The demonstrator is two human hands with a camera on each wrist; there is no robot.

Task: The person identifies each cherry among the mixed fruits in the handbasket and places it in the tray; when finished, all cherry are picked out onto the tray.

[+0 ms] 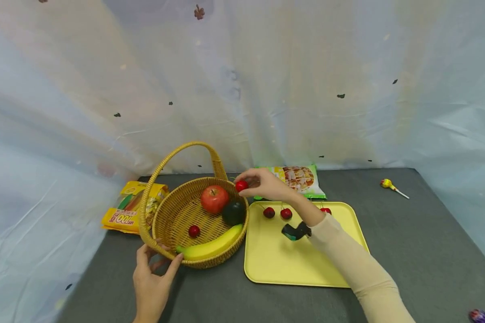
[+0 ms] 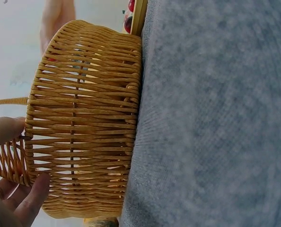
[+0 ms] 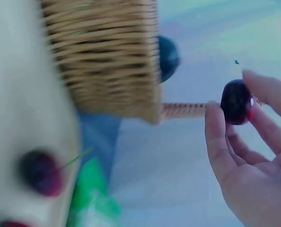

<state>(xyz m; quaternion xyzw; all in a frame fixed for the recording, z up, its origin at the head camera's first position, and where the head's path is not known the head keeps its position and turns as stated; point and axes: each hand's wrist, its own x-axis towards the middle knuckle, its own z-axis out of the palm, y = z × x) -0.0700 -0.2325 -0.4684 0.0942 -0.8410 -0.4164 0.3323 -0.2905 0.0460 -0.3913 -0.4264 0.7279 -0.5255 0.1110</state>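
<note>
A wicker basket (image 1: 178,197) with a tall handle stands left of centre, holding a red apple-like fruit (image 1: 214,199), a dark green avocado-like fruit (image 1: 233,213), a banana (image 1: 212,246) and one cherry (image 1: 194,231). My left hand (image 1: 153,280) grips the basket's near rim by the handle's base, thumb and fingers on either side, as the left wrist view also shows. Over the basket's right rim, my right hand (image 1: 264,184) pinches another cherry (image 3: 237,102) between thumb and fingertips. Several cherries lie on the yellow tray (image 1: 283,264), some partly behind the right forearm.
Behind the basket's left side lies a yellow snack bag (image 1: 125,211). A green-and-white packet (image 1: 303,179) lies behind the tray. On the right are a yellow lollipop (image 1: 388,184) and a purple wrapped sweet (image 1: 479,316) at the near corner. A pale curtain (image 1: 266,112) hangs around the table.
</note>
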